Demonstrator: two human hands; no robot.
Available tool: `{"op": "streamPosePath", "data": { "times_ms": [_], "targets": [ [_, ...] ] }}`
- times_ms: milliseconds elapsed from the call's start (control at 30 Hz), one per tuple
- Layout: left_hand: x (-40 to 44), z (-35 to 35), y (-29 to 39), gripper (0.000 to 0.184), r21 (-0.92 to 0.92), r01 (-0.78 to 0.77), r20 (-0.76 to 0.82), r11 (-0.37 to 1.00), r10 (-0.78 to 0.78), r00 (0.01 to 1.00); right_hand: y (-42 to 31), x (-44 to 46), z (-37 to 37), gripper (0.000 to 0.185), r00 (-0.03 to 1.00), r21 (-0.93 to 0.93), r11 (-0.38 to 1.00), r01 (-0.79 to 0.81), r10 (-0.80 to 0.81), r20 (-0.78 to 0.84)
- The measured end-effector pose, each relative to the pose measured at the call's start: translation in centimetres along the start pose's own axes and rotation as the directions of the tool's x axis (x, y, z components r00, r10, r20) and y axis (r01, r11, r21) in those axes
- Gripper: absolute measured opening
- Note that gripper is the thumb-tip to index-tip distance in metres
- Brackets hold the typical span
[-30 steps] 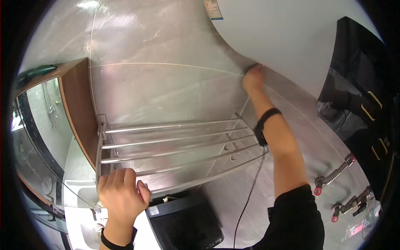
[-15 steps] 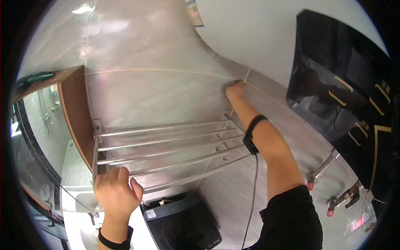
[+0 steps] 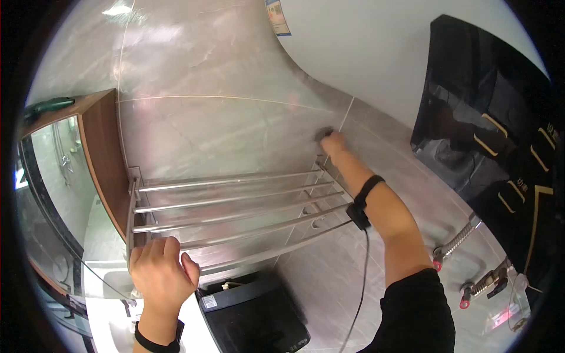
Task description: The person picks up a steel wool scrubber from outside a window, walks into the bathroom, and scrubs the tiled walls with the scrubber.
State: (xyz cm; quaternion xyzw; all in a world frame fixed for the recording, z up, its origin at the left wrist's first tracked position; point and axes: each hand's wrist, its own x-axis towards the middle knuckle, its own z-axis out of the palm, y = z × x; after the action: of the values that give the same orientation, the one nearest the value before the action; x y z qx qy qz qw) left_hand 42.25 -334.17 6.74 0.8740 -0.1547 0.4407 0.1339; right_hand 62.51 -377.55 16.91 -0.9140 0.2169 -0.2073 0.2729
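Note:
My left hand [image 3: 163, 272] is closed around the front left end of a metal towel rack [image 3: 235, 210], its thumb along the near side. The rack has several parallel bars and is fixed to the tiled wall [image 3: 218, 129]. My right hand [image 3: 334, 145] reaches beyond the rack's right end to the wall, close to the corner. Its fingers are curled, and a small dark blurred patch shows at their tips; whether this is a held thing or a shadow I cannot make out. A black wrist strap with a cable [image 3: 360, 213] sits on my right forearm.
A wooden mirror cabinet [image 3: 105, 153] adjoins the rack's left end, with a dark green object [image 3: 50, 106] on top. Below is a black-lidded appliance [image 3: 253, 317] beside a white basin [image 3: 120, 329]. A glossy black panel [image 3: 482, 112] and metal hoses [image 3: 457, 240] are at right.
My right hand has moved a little down the wall towards the rack. My left hand keeps its grip. The view has shifted slightly.

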Motion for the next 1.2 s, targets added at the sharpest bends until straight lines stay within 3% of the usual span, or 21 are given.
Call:
{"op": "streamPosePath", "data": {
  "times_ms": [33,133,233,333,400,433,533,633,733,833,933,1033,1133,1200],
  "targets": [
    [-0.1,-0.1,0.1,0.013,-0.011,0.010,0.021,1.000,-0.010,1.000,-1.4,-1.4,-1.3,0.055,0.996,0.121,0.991,-0.063,0.056,0.063],
    [-0.2,-0.3,0.2,0.013,-0.017,0.033,0.044,0.999,-0.032,0.999,0.7,-0.9,1.5,0.061,0.990,-0.144,0.987,0.071,-0.088,-0.112],
    [-0.1,0.0,0.0,0.013,-0.010,0.006,-0.008,1.000,-0.006,1.000,2.0,1.0,0.8,0.064,0.983,-0.003,0.994,0.110,-0.109,-0.150],
    [-0.1,0.2,-0.1,0.014,0.007,-0.021,-0.035,1.000,0.021,0.999,2.4,4.6,0.8,0.063,0.894,-0.078,0.961,0.267,-0.277,-0.352],
    [-0.1,0.2,-0.2,0.014,0.007,-0.024,-0.043,1.000,0.025,0.999,-1.1,-1.1,-0.6,0.063,0.996,-0.044,0.996,0.076,-0.078,-0.045],
    [-0.1,0.3,-0.2,0.014,0.003,-0.023,-0.056,1.000,0.023,0.998,-2.4,-3.3,-1.5,0.063,0.994,-0.054,0.998,-0.022,0.027,0.109],
    [-0.1,0.2,0.0,0.014,0.006,-0.012,-0.043,1.000,0.012,0.999,-0.5,0.3,0.4,0.061,0.997,0.174,0.984,-0.039,0.050,-0.059],
    [0.0,-0.2,0.1,0.012,-0.007,0.017,0.022,1.000,-0.017,1.000,-0.2,2.0,0.1,0.062,0.967,0.124,0.989,0.084,-0.051,-0.249],
    [-0.1,0.2,0.1,0.013,-0.011,0.002,-0.022,1.000,-0.003,1.000,0.7,0.5,0.6,0.065,1.000,0.063,0.998,-0.018,0.019,-0.005],
    [-0.1,0.1,0.1,0.013,0.000,-0.004,-0.030,1.000,0.004,1.000,1.5,0.6,3.8,0.058,0.994,-0.019,0.999,-0.034,0.036,0.108],
    [-0.1,-0.2,-0.2,0.014,0.011,-0.034,-0.032,0.999,0.034,0.999,-0.7,0.3,3.8,0.046,0.976,0.459,0.877,-0.140,0.043,0.215],
    [-0.1,0.3,0.0,0.014,-0.018,-0.039,-0.064,0.999,0.037,0.997,-2.2,3.0,-0.2,0.064,0.995,0.354,0.933,0.066,-0.036,-0.091],
    [-0.1,-0.3,0.1,0.013,-0.023,0.006,-0.008,1.000,-0.007,1.000,-0.2,7.8,-1.2,0.050,0.864,0.100,0.949,0.300,-0.226,-0.450],
    [-0.3,-0.6,0.0,0.013,-0.021,0.027,0.028,0.999,-0.027,0.999,-1.3,2.3,3.1,0.067,0.808,-0.154,0.920,0.359,-0.389,-0.443]
  ]
}}
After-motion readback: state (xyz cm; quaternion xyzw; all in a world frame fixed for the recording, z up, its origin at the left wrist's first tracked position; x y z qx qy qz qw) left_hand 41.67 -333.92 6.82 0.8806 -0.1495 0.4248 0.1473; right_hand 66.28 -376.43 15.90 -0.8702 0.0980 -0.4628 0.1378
